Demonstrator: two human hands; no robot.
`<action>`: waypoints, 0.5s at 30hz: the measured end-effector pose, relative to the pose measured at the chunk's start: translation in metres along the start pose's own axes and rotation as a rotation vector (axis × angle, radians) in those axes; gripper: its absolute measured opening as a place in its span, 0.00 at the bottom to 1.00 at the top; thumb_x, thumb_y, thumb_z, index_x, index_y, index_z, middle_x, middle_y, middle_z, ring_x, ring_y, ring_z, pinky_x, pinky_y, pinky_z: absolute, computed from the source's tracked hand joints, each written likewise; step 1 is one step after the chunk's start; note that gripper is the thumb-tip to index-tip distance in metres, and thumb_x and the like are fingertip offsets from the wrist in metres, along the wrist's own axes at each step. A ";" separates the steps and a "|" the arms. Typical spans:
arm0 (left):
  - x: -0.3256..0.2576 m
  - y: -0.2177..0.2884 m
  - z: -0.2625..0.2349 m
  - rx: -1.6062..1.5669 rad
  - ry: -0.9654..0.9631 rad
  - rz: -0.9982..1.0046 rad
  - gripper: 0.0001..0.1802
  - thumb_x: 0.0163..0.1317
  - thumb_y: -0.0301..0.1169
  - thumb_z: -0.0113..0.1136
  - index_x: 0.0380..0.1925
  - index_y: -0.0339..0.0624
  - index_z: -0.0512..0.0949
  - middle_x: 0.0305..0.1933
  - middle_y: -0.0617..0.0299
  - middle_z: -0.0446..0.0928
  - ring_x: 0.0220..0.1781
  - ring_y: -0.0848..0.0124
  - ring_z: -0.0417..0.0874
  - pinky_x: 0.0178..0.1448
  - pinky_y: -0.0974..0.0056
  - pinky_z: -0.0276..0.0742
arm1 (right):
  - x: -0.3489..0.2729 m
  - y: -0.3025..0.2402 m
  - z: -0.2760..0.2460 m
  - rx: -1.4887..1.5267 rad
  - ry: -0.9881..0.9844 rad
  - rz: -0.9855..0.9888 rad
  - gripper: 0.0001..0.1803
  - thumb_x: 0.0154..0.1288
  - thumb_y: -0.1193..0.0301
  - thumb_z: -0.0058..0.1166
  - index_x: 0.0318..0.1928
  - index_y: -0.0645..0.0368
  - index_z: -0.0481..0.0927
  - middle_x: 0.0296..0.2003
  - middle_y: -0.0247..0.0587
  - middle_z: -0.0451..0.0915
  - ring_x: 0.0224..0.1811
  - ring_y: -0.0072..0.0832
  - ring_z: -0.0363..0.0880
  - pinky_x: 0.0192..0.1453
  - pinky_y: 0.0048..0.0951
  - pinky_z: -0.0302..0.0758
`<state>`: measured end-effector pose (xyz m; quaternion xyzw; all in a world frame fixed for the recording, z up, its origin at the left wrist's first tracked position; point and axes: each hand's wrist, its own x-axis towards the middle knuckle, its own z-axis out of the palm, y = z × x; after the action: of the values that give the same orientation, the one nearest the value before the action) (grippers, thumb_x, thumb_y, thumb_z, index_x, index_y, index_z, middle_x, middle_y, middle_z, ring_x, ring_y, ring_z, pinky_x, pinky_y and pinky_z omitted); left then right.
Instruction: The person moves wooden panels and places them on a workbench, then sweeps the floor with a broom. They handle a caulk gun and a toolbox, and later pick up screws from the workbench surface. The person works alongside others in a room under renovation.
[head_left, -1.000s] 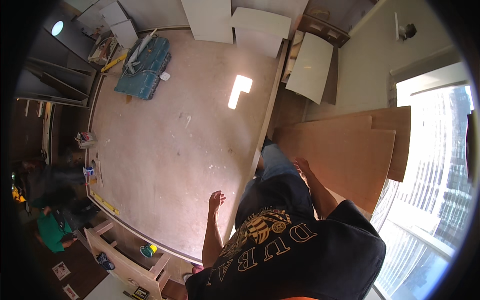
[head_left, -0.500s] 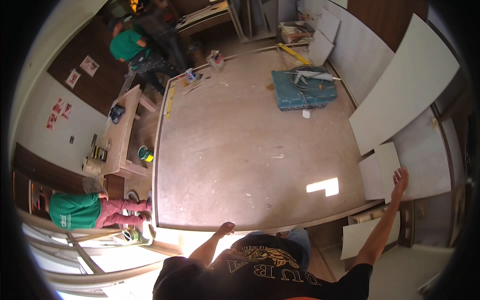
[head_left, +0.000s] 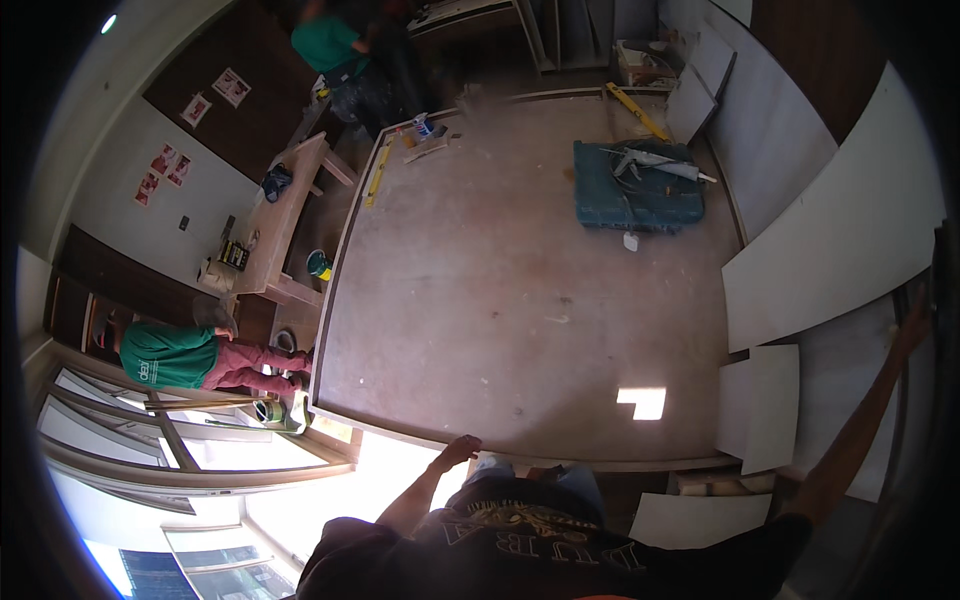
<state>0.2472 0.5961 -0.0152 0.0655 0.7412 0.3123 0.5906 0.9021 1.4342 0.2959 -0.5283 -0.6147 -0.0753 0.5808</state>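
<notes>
My left hand (head_left: pixel 457 451) hangs low in front of me with its fingers apart and nothing in it, just over the near raised edge of a large brown floor board (head_left: pixel 520 300). My right arm stretches far out to the right. My right hand (head_left: pixel 908 330) is up by a big white panel (head_left: pixel 830 260) that leans on the wall. It sits in the dark rim of the picture, so its grip is unclear. Two smaller white panels (head_left: pixel 760 405) stand below that arm.
A blue tool case (head_left: pixel 640 205) with a caulking gun (head_left: pixel 660 165) on it lies at the far right of the board, and a yellow level (head_left: pixel 637 111) lies beyond. A wooden workbench (head_left: pixel 280 215) stands left. One person in green (head_left: pixel 175 355) crouches by the window frame (head_left: pixel 180 440); another (head_left: pixel 335 45) stands at the back.
The view has swung further round and the room has shifted in the picture. My right arm has reached farther out to the right, toward the big white panel. My left hand stays low and empty.
</notes>
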 end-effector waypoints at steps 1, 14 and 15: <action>0.002 -0.002 0.003 -0.037 -0.016 0.021 0.15 0.64 0.29 0.53 0.49 0.35 0.72 0.42 0.59 0.75 0.43 0.72 0.79 0.45 0.68 0.78 | 0.007 -0.003 0.004 -0.046 0.042 -0.024 0.38 0.59 0.43 0.56 0.49 0.70 0.78 0.44 0.52 0.79 0.46 0.39 0.76 0.54 0.37 0.69; -0.004 0.014 0.014 0.197 0.058 0.126 0.24 0.67 0.47 0.46 0.56 0.43 0.69 0.49 0.60 0.77 0.48 0.68 0.81 0.50 0.60 0.74 | 0.034 -0.054 0.039 -0.048 0.042 0.012 0.34 0.62 0.47 0.56 0.49 0.69 0.78 0.41 0.44 0.82 0.40 0.30 0.78 0.49 0.33 0.73; -0.006 0.017 0.014 0.147 0.070 0.076 0.25 0.67 0.47 0.45 0.56 0.43 0.69 0.50 0.59 0.77 0.48 0.68 0.81 0.50 0.59 0.74 | 0.032 -0.053 0.044 -0.034 0.027 0.030 0.33 0.62 0.47 0.56 0.50 0.69 0.78 0.42 0.43 0.82 0.41 0.30 0.78 0.50 0.33 0.73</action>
<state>0.2573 0.6122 -0.0030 0.1258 0.7793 0.2813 0.5457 0.8426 1.4608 0.3348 -0.5463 -0.5973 -0.0843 0.5811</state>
